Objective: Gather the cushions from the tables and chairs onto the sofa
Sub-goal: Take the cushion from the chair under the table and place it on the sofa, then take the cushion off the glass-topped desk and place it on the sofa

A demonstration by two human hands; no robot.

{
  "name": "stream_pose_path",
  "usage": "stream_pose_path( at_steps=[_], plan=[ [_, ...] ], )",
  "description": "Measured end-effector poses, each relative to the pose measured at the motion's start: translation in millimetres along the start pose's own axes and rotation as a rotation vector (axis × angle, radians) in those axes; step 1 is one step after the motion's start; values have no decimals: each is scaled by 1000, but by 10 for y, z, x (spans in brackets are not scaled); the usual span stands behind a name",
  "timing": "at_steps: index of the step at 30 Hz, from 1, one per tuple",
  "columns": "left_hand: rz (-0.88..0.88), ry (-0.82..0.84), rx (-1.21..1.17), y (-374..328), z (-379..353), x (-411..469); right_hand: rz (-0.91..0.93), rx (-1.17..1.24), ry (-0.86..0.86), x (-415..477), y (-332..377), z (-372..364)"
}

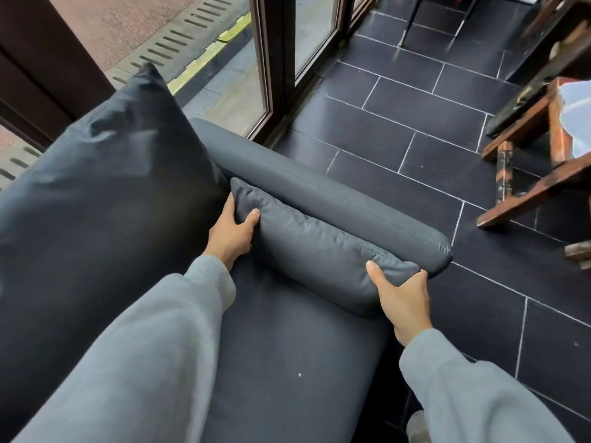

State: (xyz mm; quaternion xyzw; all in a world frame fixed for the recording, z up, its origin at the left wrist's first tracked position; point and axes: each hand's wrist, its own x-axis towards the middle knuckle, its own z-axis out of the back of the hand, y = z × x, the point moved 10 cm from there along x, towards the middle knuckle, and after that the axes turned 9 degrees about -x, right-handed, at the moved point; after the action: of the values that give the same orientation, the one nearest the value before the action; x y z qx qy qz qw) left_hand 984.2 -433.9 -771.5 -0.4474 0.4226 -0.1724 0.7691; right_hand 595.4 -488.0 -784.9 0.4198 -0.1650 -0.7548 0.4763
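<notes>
A small dark grey cushion point(307, 247) leans against the padded armrest point(335, 199) of the dark sofa point(287, 346), its lower edge on the seat. My left hand point(232, 233) grips the cushion's far end, thumb on its front. My right hand point(404, 302) grips its near end at the armrest's tip. A large dark back cushion point(105, 180) stands upright at the left against the sofa's back.
Glass doors with dark frames point(275, 68) stand just beyond the armrest. Dark tiled floor point(415, 148) spreads to the right. Wooden furniture legs point(537, 174) and a low table point(572, 123) stand at the far right.
</notes>
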Motion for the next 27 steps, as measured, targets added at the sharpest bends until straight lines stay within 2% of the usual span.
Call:
stream_pose_path(
  at_steps=[4, 9, 12, 16, 20, 23, 27],
  plan=[
    [5, -4, 35, 13, -22, 87, -42, -15, 14, 15, -8, -60],
    [95, 47, -49, 39, 3, -148, -85, -84, 112, -50, 27, 29],
    [26, 124, 272, -168, 25, -479, -21, -215, 134, -301, 233, 179],
    [-135, 172, 687, -876, -5, -1023, 185, -408, 122, -762, 1000, 487],
    [-379, 135, 1030, -1892, -38, -1691, 463, -678, 60, -1260, 2036, 988],
    [-512, 89, 1129, -2694, -59, -2270, 557, -779, 0, -1672, 2677, 1567],
    [-642, 79, 1170, -3716, -139, -3162, 578, -803, -85, -2248, 3260, 2592]
  ],
)
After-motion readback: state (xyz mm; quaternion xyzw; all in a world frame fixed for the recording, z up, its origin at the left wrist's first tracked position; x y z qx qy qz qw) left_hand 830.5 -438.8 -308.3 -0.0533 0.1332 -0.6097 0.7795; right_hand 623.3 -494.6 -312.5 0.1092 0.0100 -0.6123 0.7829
